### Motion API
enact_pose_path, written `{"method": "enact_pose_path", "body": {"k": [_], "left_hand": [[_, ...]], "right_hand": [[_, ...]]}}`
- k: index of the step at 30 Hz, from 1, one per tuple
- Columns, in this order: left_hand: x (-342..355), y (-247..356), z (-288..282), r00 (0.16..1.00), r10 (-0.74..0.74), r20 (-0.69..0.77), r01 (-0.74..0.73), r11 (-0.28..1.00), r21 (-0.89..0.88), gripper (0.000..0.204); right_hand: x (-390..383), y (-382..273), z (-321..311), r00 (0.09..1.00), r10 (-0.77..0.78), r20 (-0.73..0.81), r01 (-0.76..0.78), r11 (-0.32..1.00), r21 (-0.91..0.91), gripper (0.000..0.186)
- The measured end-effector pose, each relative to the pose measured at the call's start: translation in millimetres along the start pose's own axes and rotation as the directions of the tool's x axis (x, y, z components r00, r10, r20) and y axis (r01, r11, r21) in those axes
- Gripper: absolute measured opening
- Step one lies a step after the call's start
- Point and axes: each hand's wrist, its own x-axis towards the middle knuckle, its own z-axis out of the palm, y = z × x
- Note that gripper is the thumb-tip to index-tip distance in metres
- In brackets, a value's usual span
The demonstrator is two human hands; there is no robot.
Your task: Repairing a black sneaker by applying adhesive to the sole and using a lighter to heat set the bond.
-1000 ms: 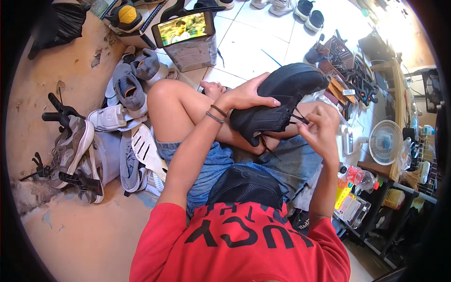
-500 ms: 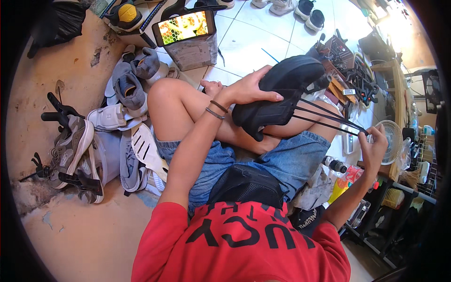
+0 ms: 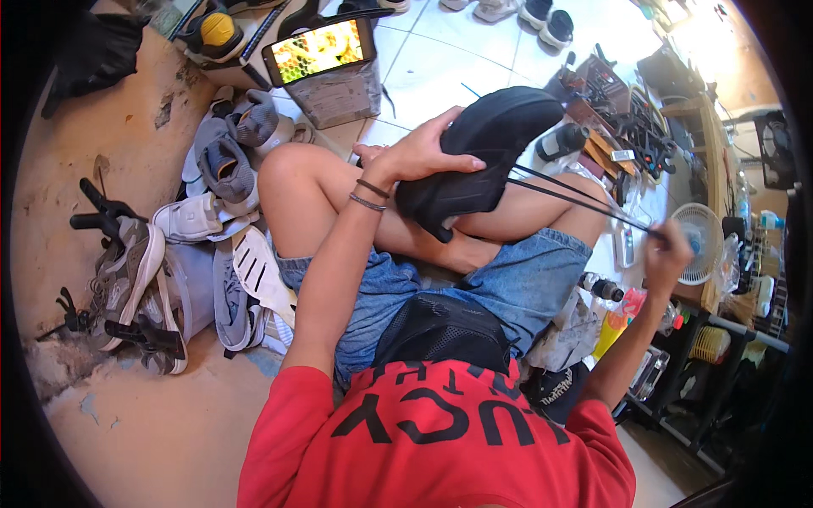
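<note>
Head view: the person's crossed legs (image 3: 292, 190) lie beneath and around the black shoe (image 3: 487, 152), probably giving it a low, steady place to be worked on. Well left of that shoe sits a pile of shoes (image 3: 227, 169), perhaps kept within reach. Beyond it and to its left, a box (image 3: 343, 97) bears a phone (image 3: 320, 52) — tilted, likely so the screen faces the person. To its right stands a white fan (image 3: 696, 245). The left hand (image 3: 432, 157) wraps the shoe, thumb on the near side, seemingly bracing it against a pull. Right of the shoe, the right hand (image 3: 669, 254) is blurred — its fingers look pinched on the black laces (image 3: 584, 199), which run out straight, apparently under tension.
</note>
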Motion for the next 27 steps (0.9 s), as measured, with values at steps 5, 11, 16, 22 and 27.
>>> {"method": "enact_pose_path", "body": {"k": [5, 11, 16, 22, 27], "left_hand": [[-13, 7, -7, 0.990, -0.131, -0.051, 0.125, 0.986, -0.115, 0.075], [-24, 9, -3, 0.934, -0.343, 0.098, 0.339, 0.765, -0.549, 0.069], [-34, 22, 17, 0.928, -0.371, 0.043, 0.325, 0.746, -0.581, 0.070], [-40, -10, 14, 0.918, -0.395, 0.029, 0.353, 0.783, -0.513, 0.068], [-39, 11, 16, 0.907, -0.421, 0.024, 0.388, 0.810, -0.441, 0.070]], "right_hand": [[-8, 17, -38, 0.936, 0.167, 0.309, -0.248, 0.938, 0.244, 0.013], [-24, -72, -22, 0.911, 0.000, 0.412, -0.074, 0.984, 0.164, 0.033], [-2, -125, 25, 0.959, -0.161, 0.232, 0.063, 0.922, 0.382, 0.018], [14, -176, 97, 0.967, -0.240, 0.084, 0.181, 0.881, 0.437, 0.021], [12, -177, 105, 0.980, -0.178, 0.088, 0.117, 0.877, 0.466, 0.018]]}}
